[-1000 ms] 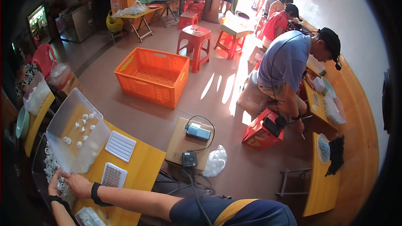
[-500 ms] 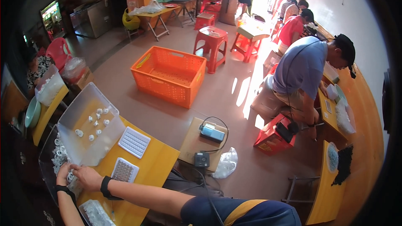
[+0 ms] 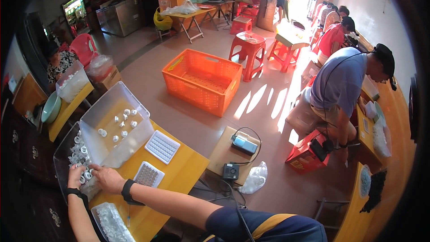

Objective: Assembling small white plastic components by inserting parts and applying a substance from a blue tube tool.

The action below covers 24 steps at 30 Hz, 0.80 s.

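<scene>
At the lower left, my left hand [image 3: 76,177] is closed around white ring-shaped plastic parts [image 3: 86,177], over the near end of a dark-walled bin. My right hand [image 3: 109,179] reaches in beside it, its fingertips pinched together at the same parts; what exactly they grip is too small to make out. More loose white parts [image 3: 79,150] lie heaped in the bin behind my left hand. A translucent plastic box [image 3: 114,130] next to the bin holds several small white round pieces. Near my right wrist lies a white tray [image 3: 148,175] with rows of small brownish pieces.
Another white compartment tray [image 3: 162,146] lies on the yellow table [image 3: 188,163]. A container of clear small pieces [image 3: 112,224] stands at the near edge. Beyond are an orange crate [image 3: 201,83], red stools, and a cardboard box [image 3: 219,157] bearing cabled devices. A co-worker [image 3: 336,78] sits at right.
The whole view has shifted, so the scene sits farther right. My hands stay together at the bin, and white parts now show more plainly between them.
</scene>
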Each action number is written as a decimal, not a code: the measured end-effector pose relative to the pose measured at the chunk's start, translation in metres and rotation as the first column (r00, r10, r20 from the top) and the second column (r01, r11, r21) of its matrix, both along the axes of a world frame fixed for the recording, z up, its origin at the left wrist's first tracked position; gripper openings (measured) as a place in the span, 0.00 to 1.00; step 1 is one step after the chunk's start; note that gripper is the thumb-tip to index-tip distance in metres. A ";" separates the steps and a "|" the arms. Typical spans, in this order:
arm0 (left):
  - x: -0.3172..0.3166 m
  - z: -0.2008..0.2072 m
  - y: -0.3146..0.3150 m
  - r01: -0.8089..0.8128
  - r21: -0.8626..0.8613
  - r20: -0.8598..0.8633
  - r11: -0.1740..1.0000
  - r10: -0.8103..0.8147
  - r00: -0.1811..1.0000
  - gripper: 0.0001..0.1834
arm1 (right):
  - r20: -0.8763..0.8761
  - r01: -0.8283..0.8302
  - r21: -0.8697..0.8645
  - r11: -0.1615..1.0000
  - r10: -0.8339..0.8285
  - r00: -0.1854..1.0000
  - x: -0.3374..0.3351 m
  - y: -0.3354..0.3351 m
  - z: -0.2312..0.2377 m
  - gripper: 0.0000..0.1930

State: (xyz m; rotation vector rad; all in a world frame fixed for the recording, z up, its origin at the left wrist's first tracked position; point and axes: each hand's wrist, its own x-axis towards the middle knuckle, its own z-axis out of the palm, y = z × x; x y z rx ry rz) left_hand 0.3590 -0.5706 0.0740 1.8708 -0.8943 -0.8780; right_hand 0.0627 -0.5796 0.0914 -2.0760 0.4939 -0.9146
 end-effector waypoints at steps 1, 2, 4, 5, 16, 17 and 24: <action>0.000 0.006 0.002 -0.005 0.000 0.000 1.000 0.005 1.000 0.12 | 0.000 -0.005 0.000 1.000 0.005 1.000 -0.001 0.000 -0.001 0.15; 0.001 0.015 0.003 -0.088 0.026 -0.030 0.996 0.089 0.996 0.11 | -0.017 0.005 0.002 1.000 -0.005 1.000 -0.002 0.000 -0.001 0.16; 0.010 0.027 0.006 -0.163 -0.010 -0.080 0.987 0.162 0.984 0.09 | -0.041 0.006 -0.015 1.000 -0.007 0.999 -0.003 -0.002 0.000 0.17; 0.013 0.032 0.012 -0.171 -0.011 -0.076 0.985 0.170 0.983 0.09 | -0.037 -0.003 -0.016 1.000 0.002 0.999 -0.004 -0.003 0.000 0.17; -0.144 0.142 0.050 0.029 -0.429 -0.419 0.903 -0.227 0.879 0.16 | 0.238 -0.024 0.139 0.990 -0.010 0.971 -0.065 -0.011 -0.024 0.20; -0.172 0.146 0.063 -0.026 -0.394 -0.404 0.919 -0.148 0.903 0.18 | 0.175 -0.059 0.231 0.971 0.018 0.984 -0.079 -0.011 -0.019 0.17; -0.226 0.057 0.083 0.019 -0.241 -0.476 0.970 -0.135 0.869 0.12 | 0.013 -0.007 0.289 0.957 0.004 1.000 -0.117 -0.001 -0.038 0.17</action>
